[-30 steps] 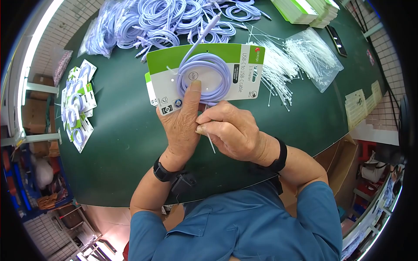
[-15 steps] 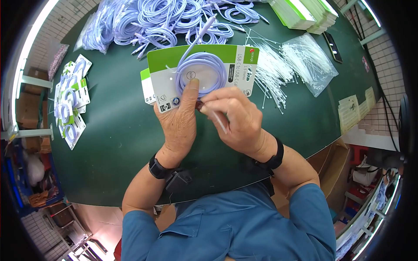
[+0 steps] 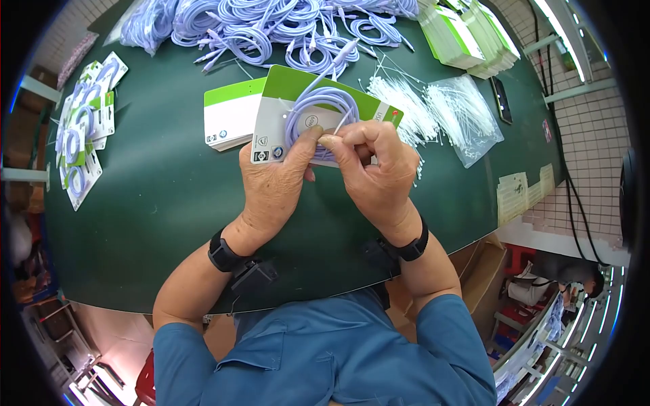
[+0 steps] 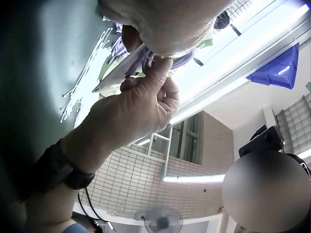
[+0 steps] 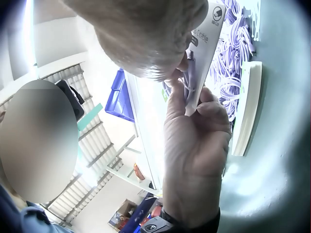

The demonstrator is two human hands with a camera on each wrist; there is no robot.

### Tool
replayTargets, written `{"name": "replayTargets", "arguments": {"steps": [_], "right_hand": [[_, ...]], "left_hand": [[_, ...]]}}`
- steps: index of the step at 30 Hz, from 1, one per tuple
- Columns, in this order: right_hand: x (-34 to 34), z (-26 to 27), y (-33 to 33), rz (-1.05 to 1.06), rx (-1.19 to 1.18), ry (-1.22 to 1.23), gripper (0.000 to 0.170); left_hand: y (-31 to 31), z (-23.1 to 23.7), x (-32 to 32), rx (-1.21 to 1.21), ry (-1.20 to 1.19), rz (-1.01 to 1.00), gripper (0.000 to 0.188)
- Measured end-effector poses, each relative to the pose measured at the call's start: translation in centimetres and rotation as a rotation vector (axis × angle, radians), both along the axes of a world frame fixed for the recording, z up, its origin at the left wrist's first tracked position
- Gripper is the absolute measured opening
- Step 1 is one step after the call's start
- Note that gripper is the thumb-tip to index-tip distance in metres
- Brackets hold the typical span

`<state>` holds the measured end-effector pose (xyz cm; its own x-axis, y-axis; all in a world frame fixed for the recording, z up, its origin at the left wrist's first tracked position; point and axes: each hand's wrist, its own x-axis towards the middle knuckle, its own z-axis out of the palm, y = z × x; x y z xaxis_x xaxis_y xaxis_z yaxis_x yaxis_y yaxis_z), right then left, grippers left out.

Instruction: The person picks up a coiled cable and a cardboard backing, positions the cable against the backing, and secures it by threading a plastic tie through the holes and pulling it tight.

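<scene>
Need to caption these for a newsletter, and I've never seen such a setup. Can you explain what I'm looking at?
There is no robot here: a person works with two bare hands. The widest picture comes from a head-worn camera looking forward and down; the two tilted close-ups come from cameras on each wrist.

The left hand grips a green-and-white packaging card with a coiled lilac cable on its front. The right hand pinches what looks like a white cable tie at the coil.

On the green table lie a heap of lilac cables, loose cable ties, a bag of ties and, at left, carded cables.
</scene>
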<state>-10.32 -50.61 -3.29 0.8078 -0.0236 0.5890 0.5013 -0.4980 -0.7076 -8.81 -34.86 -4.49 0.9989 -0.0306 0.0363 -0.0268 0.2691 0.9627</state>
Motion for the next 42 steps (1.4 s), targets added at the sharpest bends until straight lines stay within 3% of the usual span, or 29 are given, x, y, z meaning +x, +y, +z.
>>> {"name": "replayTargets", "arguments": {"steps": [1,4,9,12,24,42], "right_hand": [[0.2,-0.1,-0.1,0.005,-0.005,-0.002,0.017],[1.4,-0.3,-0.5,0.076,-0.167,-0.322,0.020],[1.2,0.7,-0.9,0.102,-0.226,-0.336,0.025],[1.2,0.9,-1.0,0.057,-0.384,-0.410,0.031],[-0.2,1.2,-1.8,0.118,-0.396,-0.406,0.044],[-1.4,2.1,-1.9,0.155,-0.404,-0.408,0.040]], "left_hand": [[0.1,0.0,0.0,-0.005,-0.002,0.005,0.020],[0.3,0.0,0.0,0.007,-0.023,-0.047,0.021],[0.5,0.5,0.1,0.003,0.009,-0.053,0.021],[0.7,0.8,0.4,0.032,0.000,-0.055,0.021],[0.7,1.6,0.0,-0.002,0.066,-0.123,0.019],[1.0,2.6,0.1,-0.005,0.055,-0.127,0.019]]}}
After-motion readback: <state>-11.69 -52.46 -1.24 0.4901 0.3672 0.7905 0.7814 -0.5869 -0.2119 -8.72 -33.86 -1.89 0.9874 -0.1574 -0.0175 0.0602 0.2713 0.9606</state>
